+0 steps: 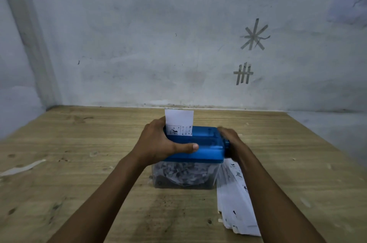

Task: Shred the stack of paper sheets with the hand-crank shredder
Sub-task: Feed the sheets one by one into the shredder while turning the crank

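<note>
A hand-crank shredder with a blue top [206, 148] and a clear bin [184, 175] full of paper shreds stands mid-table. A printed white sheet [179, 121] sticks upright out of its slot. My left hand [158, 143] grips the blue top's left end, thumb laid across the front. My right hand [231, 141], blurred, is curled round the dark crank [227, 144] on the right side. A stack of paper sheets [234, 203] lies on the table right of the bin, partly under my right forearm.
The wooden table [89, 163] meets a pale wall along its back edge and at the left. A white paper scrap [21, 168] lies at the far left, and small bits [220, 221] sit by the stack.
</note>
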`<state>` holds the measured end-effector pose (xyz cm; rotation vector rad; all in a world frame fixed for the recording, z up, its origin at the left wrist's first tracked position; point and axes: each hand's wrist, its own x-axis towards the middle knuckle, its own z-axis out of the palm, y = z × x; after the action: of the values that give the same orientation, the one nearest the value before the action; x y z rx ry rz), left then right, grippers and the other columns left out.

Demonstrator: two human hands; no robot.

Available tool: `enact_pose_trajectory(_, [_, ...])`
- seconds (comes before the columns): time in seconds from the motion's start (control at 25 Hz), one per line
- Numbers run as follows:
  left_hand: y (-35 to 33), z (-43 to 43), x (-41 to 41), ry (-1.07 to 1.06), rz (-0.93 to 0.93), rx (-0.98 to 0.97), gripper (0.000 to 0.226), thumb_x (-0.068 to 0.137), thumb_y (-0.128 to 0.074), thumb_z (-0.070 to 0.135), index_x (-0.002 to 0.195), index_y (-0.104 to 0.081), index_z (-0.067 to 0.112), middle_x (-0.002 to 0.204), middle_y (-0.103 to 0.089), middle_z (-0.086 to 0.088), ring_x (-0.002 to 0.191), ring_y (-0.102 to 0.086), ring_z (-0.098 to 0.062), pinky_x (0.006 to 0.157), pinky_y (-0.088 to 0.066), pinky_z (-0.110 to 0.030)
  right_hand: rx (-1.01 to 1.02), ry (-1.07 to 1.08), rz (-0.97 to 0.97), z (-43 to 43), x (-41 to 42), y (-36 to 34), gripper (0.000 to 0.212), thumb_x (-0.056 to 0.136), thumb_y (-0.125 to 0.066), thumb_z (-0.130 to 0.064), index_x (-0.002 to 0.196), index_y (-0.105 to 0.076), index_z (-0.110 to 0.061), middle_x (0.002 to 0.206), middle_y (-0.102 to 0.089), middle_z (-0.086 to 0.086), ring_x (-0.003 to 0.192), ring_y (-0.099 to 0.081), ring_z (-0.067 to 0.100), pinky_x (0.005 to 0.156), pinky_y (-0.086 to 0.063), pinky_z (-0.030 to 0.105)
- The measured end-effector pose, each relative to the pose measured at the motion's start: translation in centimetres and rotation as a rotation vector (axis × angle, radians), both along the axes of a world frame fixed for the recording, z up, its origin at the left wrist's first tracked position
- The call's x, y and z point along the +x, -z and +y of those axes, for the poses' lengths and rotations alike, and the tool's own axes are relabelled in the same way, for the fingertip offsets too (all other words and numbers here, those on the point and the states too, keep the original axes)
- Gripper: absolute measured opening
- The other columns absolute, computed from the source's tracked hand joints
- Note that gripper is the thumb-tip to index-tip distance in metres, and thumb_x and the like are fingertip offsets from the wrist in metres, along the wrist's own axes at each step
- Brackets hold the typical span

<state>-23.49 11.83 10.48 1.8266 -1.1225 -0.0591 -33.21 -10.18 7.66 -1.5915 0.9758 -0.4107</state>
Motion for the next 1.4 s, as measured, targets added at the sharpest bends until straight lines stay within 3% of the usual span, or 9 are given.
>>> enact_pose_trajectory(0.08, [0.2, -0.2, 0.0, -0.032, -0.004, -0.004, 0.078, 0.047, -0.085, 0.076, 0.109, -0.061, 0.035, 0.097, -0.068, 0.018, 0.086, -0.065, 0.003, 0.072, -0.060, -0.021, 0.081, 0.020, -0.043, 1.1, -1.3, 1.4, 0.022, 0.094, -0.053, -0.025, 0.097, -0.061, -0.004, 0.082, -0.061, 0.017, 0.073, -0.059, 0.029, 0.067, -0.047, 0.038])
enact_pose_trajectory(0.2, [0.7, -0.2, 0.0, -0.088, -0.027, 0.011, 0.086, 0.043, -0.078, 0.088, 0.110, -0.060, 0.036, 0.098, -0.066, 0.018, 0.089, -0.064, 0.000, 0.076, -0.061, -0.032, 0.040, 0.075, -0.105, 4.2, -4.4, 2.6, 0.032, 0.105, -0.042, -0.018, 0.082, -0.060, -0.006, 0.064, -0.058, 0.007, 0.056, -0.052, 0.018, 0.053, -0.040, 0.028])
enact_pose_trajectory(0.44, [0.4, -0.3, 0.4, -0.107, -0.058, 0.047, 0.080, 0.044, -0.075, 0.091, 0.090, -0.062, 0.027, 0.084, -0.066, 0.010, 0.076, -0.065, -0.007, 0.066, -0.058, -0.043, -0.591, 0.129, -0.122, 8.7, -9.5, -2.5, 0.052, 0.106, -0.037, -0.024, 0.058, -0.050, -0.010, 0.050, -0.046, 0.004, 0.044, -0.037, 0.016, 0.043, -0.030, 0.026])
enact_pose_trajectory(0.52, [0.4, 0.0, 0.5, -0.083, -0.036, 0.050, 0.078, 0.045, -0.078, 0.086, 0.090, -0.063, 0.024, 0.084, -0.066, 0.007, 0.075, -0.064, -0.007, 0.065, -0.057, -0.043, -0.686, 0.243, -0.193, 9.1, -8.6, -5.3, 0.057, 0.105, -0.037, -0.023, 0.051, -0.044, -0.010, 0.048, -0.048, 0.006, 0.045, -0.040, 0.018, 0.045, -0.029, 0.028])
enact_pose_trajectory(0.76, [0.1, 0.2, 0.6, -0.027, -0.007, 0.048, 0.081, 0.042, -0.081, 0.081, 0.100, -0.063, 0.028, 0.093, -0.067, 0.012, 0.081, -0.064, 0.000, 0.067, -0.059, -0.029, -0.488, 0.226, -0.159, 3.2, -2.0, -7.7, 0.049, 0.101, -0.032, -0.028, 0.058, -0.046, -0.007, 0.049, -0.056, 0.011, 0.051, -0.051, 0.026, 0.056, -0.044, 0.036])
enact_pose_trajectory(1.04, [0.3, 0.0, 0.1, -0.056, -0.020, 0.011, 0.079, 0.042, -0.078, 0.084, 0.100, -0.062, 0.032, 0.099, -0.065, 0.016, 0.087, -0.063, -0.001, 0.073, -0.060, -0.028, 0.010, 0.109, -0.053, 0.2, -0.1, 0.2, 0.012, 0.092, -0.044, -0.017, 0.082, -0.047, -0.013, 0.073, -0.045, 0.010, 0.062, -0.043, 0.020, 0.058, -0.034, 0.030])
enact_pose_trajectory(1.16, [0.4, -0.1, 0.0, -0.069, -0.041, 0.033, 0.083, 0.041, -0.075, 0.087, 0.102, -0.060, 0.033, 0.099, -0.064, 0.018, 0.089, -0.062, -0.001, 0.076, -0.060, -0.032, -0.187, 0.125, -0.058, 1.2, -2.3, 2.1, 0.027, 0.101, -0.044, -0.017, 0.076, -0.051, -0.008, 0.074, -0.056, 0.012, 0.057, -0.048, 0.019, 0.051, -0.036, 0.030])
enact_pose_trajectory(1.28, [0.6, 0.0, 0.2, -0.093, -0.068, 0.045, 0.090, 0.041, -0.071, 0.092, 0.107, -0.059, 0.032, 0.100, -0.063, 0.017, 0.090, -0.062, -0.002, 0.079, -0.060, -0.034, -0.367, -0.029, 0.101, 4.4, -6.0, 3.7, 0.020, 0.102, -0.044, -0.005, 0.088, -0.058, -0.004, 0.080, -0.059, 0.011, 0.066, -0.053, 0.019, 0.059, -0.041, 0.032])
enact_pose_trajectory(1.4, [0.7, -0.1, 0.5, -0.079, -0.096, 0.041, 0.091, 0.042, -0.071, 0.093, 0.108, -0.059, 0.032, 0.101, -0.064, 0.017, 0.090, -0.063, -0.002, 0.080, -0.060, -0.033, -0.467, -0.031, -0.003, 7.2, -9.3, 1.1, 0.037, 0.104, -0.040, -0.013, 0.070, -0.054, -0.009, 0.060, -0.048, 0.004, 0.051, -0.042, 0.012, 0.053, -0.034, 0.031])
